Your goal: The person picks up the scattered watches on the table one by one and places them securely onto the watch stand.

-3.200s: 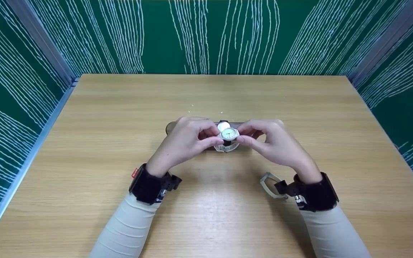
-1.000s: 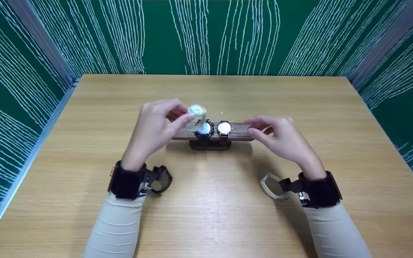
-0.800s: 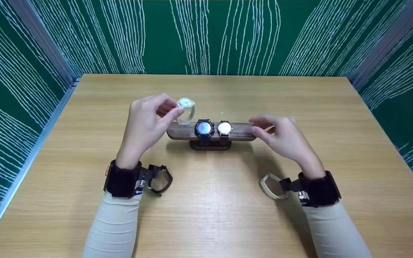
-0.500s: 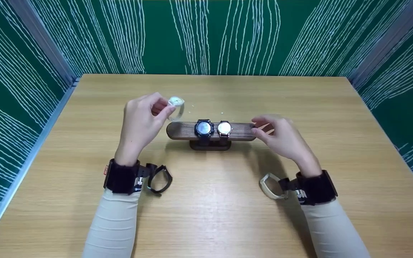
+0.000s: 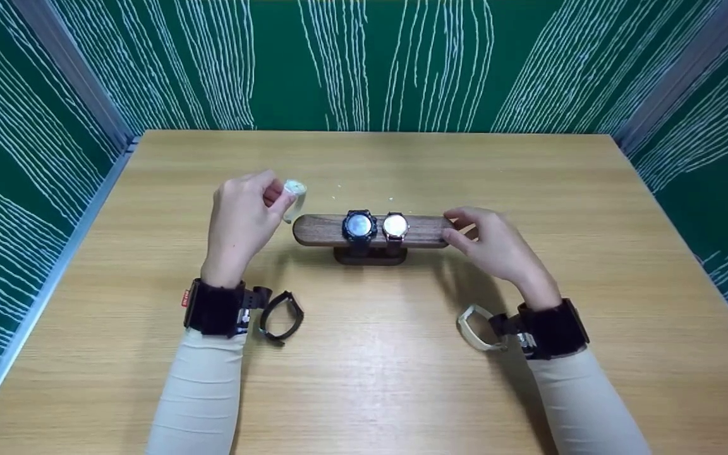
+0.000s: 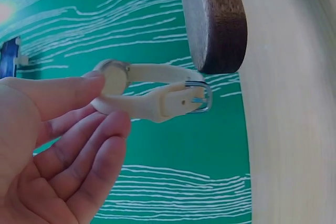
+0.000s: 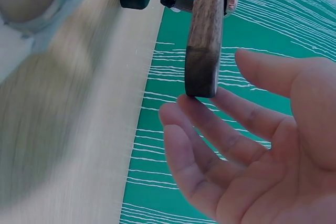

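A cream wristwatch, its strap buckled into a loop, is pinched between the thumb and fingers of my left hand. It hangs just past the left end of a dark wooden watch stand; its buckle faces the stand's end in the left wrist view. The stand's bar carries a chunky black watch and a rose-gold-cased watch side by side near its middle. At the bar's right end is my right hand, fingertips against the end and thumb apart in the right wrist view.
On the table in front lie a black strap watch on its side, near my left wrist, and a pale-strapped watch near my right wrist. A few small white specks lie behind the stand. Green walls with white lines surround the table.
My left hand has carried the cream watch leftward from over the stand's middle to beyond its left end, lowering slightly lately. My right hand has gone from the watch to the bar's right end.
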### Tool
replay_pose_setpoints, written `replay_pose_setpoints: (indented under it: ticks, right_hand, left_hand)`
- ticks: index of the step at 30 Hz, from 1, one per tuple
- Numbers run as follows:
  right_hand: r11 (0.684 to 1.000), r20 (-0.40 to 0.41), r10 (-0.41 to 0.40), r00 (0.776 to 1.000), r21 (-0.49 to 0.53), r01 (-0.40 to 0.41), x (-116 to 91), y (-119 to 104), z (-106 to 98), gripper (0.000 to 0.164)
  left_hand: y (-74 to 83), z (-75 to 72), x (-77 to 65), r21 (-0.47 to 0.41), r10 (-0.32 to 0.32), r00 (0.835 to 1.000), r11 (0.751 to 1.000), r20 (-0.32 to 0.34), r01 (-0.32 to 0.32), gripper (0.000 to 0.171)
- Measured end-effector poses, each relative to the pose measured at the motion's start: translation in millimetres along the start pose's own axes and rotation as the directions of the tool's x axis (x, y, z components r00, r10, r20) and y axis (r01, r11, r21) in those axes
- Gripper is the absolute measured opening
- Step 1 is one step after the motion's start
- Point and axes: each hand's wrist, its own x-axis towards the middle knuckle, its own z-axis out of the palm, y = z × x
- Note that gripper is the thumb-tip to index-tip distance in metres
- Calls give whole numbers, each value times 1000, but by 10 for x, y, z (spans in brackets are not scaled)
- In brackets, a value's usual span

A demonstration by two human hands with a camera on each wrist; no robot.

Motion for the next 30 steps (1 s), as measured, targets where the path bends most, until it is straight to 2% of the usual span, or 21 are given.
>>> replay_pose_setpoints:
  ticks: [12, 20, 30]
  right_hand:
    - [1000, 26, 4, 1000, -19, -3, 27, 38, 24, 44]
    - [1000, 28, 4, 1000, -16, -3, 22, 43, 24, 43]
    - [1000, 30, 17, 999, -18, -16, 15, 31, 24, 44]
  left_hand:
    - [6, 16, -24, 51, -16, 994, 999, 105, 10, 23]
    - [15, 59, -30, 94, 4, 986, 995, 168, -20, 16]
    - [15, 62, -51, 124, -78, 962, 991, 262, 46, 16]
